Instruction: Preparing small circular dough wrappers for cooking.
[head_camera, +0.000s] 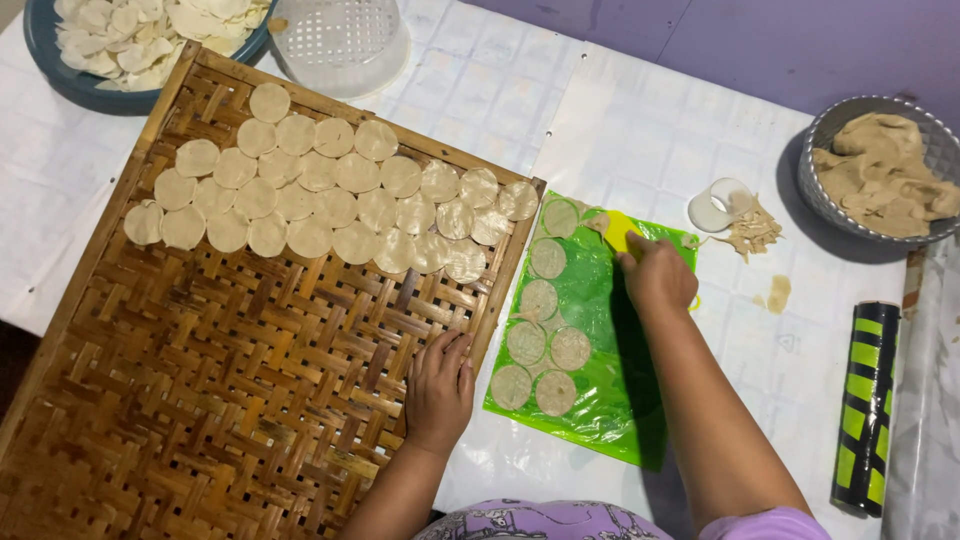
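My left hand (438, 385) rests flat on the woven bamboo tray (200, 380), near its right edge. Rows of thin round dough discs (330, 195) cover the tray's far part. My right hand (655, 272) grips a yellow scraper (620, 230) pressed on a green plastic sheet (610, 390). Several cut dough discs (540, 345) lie on the sheet's left side, between my two hands.
A grey bowl of dough (880, 170) stands far right, with a small clear cup (718, 205) and dough scraps (752, 235) beside it. A black and green roller (865, 405) lies at right. A blue bowl of discs (110, 50) and a white basket (340, 40) sit at the back.
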